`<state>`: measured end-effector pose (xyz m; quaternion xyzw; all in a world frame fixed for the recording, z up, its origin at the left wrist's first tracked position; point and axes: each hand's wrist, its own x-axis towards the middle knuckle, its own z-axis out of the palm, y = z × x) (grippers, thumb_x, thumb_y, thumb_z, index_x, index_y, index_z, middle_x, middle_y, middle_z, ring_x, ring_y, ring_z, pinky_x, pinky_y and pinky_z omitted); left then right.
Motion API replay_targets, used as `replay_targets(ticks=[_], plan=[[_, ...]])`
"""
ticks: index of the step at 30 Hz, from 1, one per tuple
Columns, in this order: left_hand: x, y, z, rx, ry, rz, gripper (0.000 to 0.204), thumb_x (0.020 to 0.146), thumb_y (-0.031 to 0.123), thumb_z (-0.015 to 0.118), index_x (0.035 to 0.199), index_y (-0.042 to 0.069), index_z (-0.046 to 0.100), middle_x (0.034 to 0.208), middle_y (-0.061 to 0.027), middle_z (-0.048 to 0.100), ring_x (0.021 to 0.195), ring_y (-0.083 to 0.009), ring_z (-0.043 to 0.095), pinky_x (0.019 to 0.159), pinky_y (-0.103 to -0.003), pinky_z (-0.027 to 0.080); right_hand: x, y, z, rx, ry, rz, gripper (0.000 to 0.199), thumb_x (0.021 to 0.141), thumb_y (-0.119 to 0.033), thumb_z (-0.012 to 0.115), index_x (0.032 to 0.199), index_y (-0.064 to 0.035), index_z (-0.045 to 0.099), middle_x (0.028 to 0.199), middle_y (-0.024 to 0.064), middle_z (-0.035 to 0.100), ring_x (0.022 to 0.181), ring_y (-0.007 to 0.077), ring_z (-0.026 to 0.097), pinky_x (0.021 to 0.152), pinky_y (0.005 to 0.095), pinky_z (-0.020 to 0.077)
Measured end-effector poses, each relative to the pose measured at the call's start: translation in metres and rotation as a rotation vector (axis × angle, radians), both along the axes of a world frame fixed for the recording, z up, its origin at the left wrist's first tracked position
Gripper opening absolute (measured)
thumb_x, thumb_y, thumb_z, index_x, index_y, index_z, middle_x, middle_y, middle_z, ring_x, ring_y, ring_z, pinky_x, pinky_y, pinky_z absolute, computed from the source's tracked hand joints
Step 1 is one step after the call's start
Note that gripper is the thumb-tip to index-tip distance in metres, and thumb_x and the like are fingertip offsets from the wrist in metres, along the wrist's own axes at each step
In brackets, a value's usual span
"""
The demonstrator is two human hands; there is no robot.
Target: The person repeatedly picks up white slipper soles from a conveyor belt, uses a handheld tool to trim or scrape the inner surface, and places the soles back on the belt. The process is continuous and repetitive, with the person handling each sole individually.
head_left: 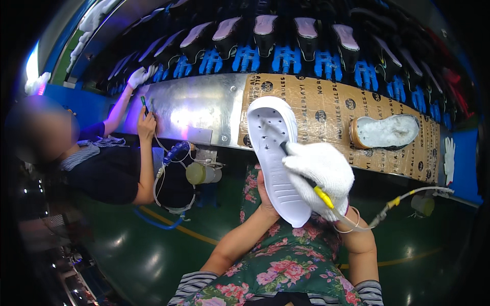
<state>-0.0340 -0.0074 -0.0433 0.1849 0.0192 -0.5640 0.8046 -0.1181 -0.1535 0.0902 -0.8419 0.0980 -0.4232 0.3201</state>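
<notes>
A white shoe sole [286, 178], with a raised rim and small holes near its far end, is held up in front of me. My left hand [264, 193] is bare and grips the sole's left edge from below; most of its fingers are hidden behind it. My right hand [326, 171], in a white knitted glove, is closed around a thin glue brush [322, 196] with a yellow fitting and a hose trailing right. The brush's dark tip is at the inner face of the sole, about mid-length. Whether it touches is hard to tell.
Brown cardboard [306, 102] covers part of the metal bench [204, 102]. On it lies a sole-shaped tray [390, 131] with whitish residue. Shoe uppers [265, 25] on blue holders [286, 60] line the back. A white glove [449, 160] hangs right. Another person [102, 168] works at left.
</notes>
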Motion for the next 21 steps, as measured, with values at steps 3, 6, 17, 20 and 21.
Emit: replay_targets(ticks=[3,6,17,20,21], plan=[[-0.001,-0.001,-0.011,0.120,0.077,0.018,0.095,0.095,0.073,0.047,0.165,0.011,0.026,0.164,-0.0169,0.037,0.149,-0.0366,0.039,0.125,-0.052,0.032,0.006,0.013,-0.009,-0.073,0.025,0.005,0.034,0.075,-0.008,0.081,0.109,-0.0119,0.079,0.111,0.0128,0.078,0.094,0.0310,0.075,0.080,0.0406,0.0590],[0.012,-0.013,-0.012,-0.131,0.151,-0.025,0.101,0.091,0.080,0.050,0.165,0.015,0.029,0.159,-0.0168,0.046,0.146,-0.0350,0.047,0.122,-0.056,0.036,0.005,0.017,-0.016,-0.005,-0.007,0.131,0.032,0.075,-0.008,0.081,0.107,-0.0097,0.079,0.112,0.0126,0.078,0.095,0.0308,0.075,0.082,0.0411,0.0585],[0.036,-0.038,0.002,-0.332,0.074,-0.035,0.106,0.088,0.090,0.044,0.161,0.014,0.034,0.151,-0.0203,0.053,0.129,-0.0430,0.058,0.107,-0.059,0.051,0.008,0.032,-0.033,0.235,-0.039,0.196,0.027,0.079,-0.009,0.083,0.105,-0.0100,0.079,0.106,0.0078,0.078,0.096,0.0279,0.075,0.084,0.0392,0.0594],[0.043,-0.035,0.012,-0.092,0.065,0.103,0.107,0.086,0.091,0.046,0.161,0.015,0.035,0.150,-0.0193,0.052,0.128,-0.0486,0.056,0.105,-0.065,0.050,0.005,0.008,-0.040,0.180,-0.048,0.142,0.028,0.077,-0.009,0.082,0.105,-0.0106,0.080,0.105,0.0102,0.078,0.093,0.0288,0.076,0.083,0.0392,0.0601],[0.042,-0.038,0.009,-0.206,0.143,0.025,0.107,0.086,0.090,0.047,0.161,0.015,0.034,0.149,-0.0207,0.052,0.128,-0.0508,0.055,0.104,-0.067,0.048,0.007,0.017,-0.048,0.093,-0.070,0.104,0.030,0.077,-0.009,0.082,0.107,-0.0111,0.080,0.105,0.0099,0.078,0.092,0.0285,0.076,0.083,0.0393,0.0602]])
